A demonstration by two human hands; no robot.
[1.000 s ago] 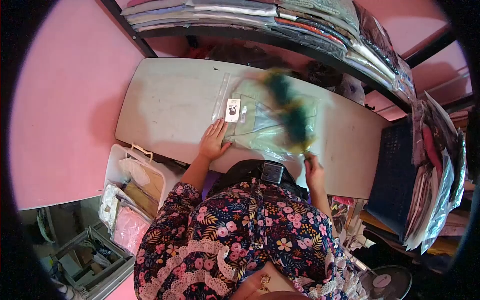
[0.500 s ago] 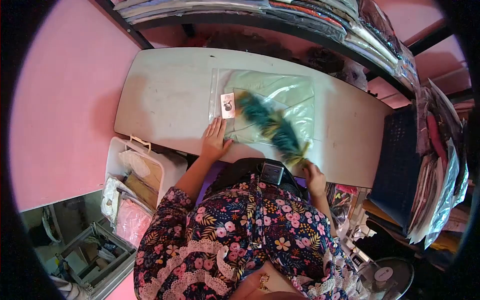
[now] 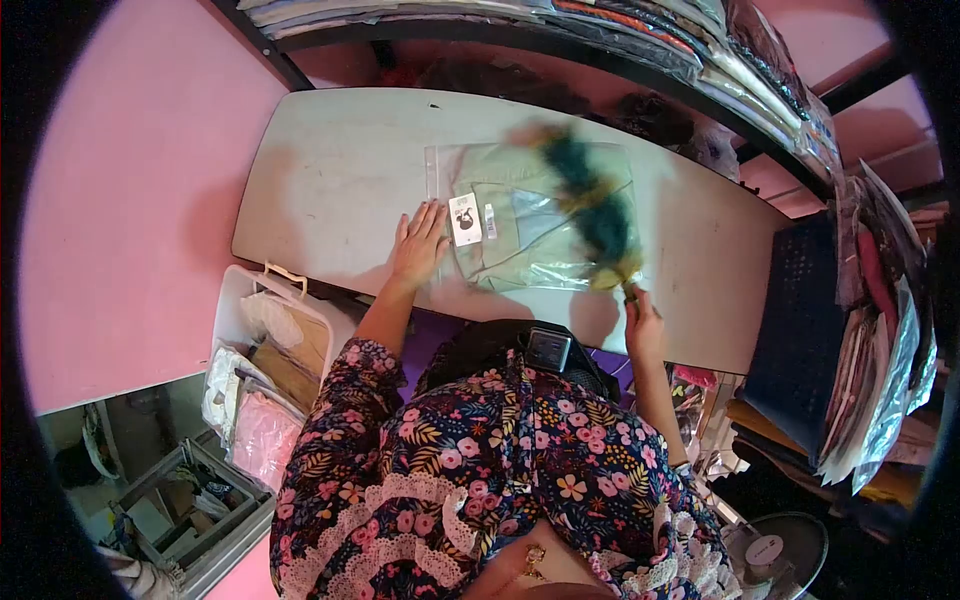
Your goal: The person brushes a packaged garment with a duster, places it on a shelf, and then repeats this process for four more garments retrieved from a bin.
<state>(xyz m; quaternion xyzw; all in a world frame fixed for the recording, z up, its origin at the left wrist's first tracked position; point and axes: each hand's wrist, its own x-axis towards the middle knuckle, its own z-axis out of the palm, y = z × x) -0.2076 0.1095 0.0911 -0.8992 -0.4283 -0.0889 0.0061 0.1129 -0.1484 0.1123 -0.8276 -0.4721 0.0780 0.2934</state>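
Two hands work at the worktop, and the duster, blurred, has swung off the tag to the right side of the clear bag. Label and blue patch, covered a moment ago, now show. Right grip pinches the duster's handle, a little farther forward than before. Left grip, fingers extended and slightly spread, has slid forward, resting at the bag's left edge beside the tag.

room on left tabletop, duster over bag
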